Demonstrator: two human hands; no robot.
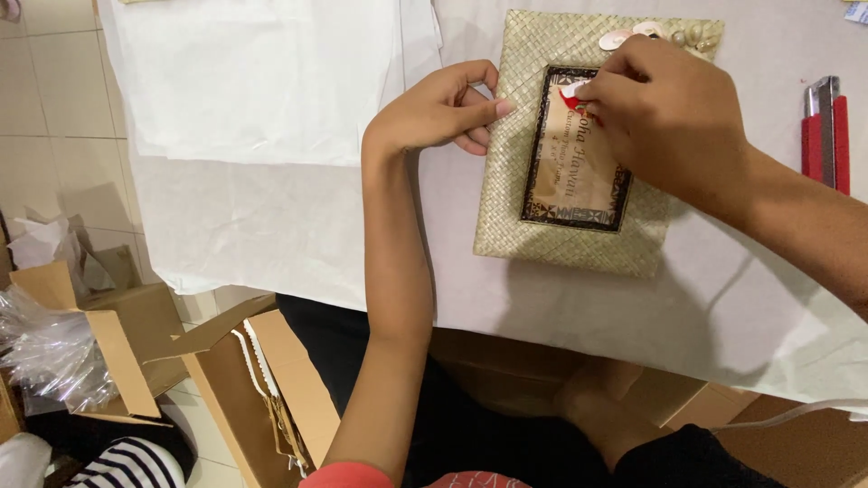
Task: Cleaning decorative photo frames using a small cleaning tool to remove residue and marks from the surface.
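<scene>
A woven straw picture frame (506, 194) lies flat on a table covered with white paper (271, 226). It holds a tan printed card (571, 172) with a dark patterned border, and small shells (633, 34) decorate its top edge. My left hand (443, 108) presses the frame's left edge with fingers and thumb. My right hand (665, 113) rests over the upper part of the card, its fingertips pinching a small white and red bit at the card's top.
A red and grey utility knife (825, 126) lies at the right on the table. White paper sheets (262, 72) are stacked at the upper left. Open cardboard boxes (127, 343) and crumpled clear plastic (45, 352) sit on the tiled floor at left.
</scene>
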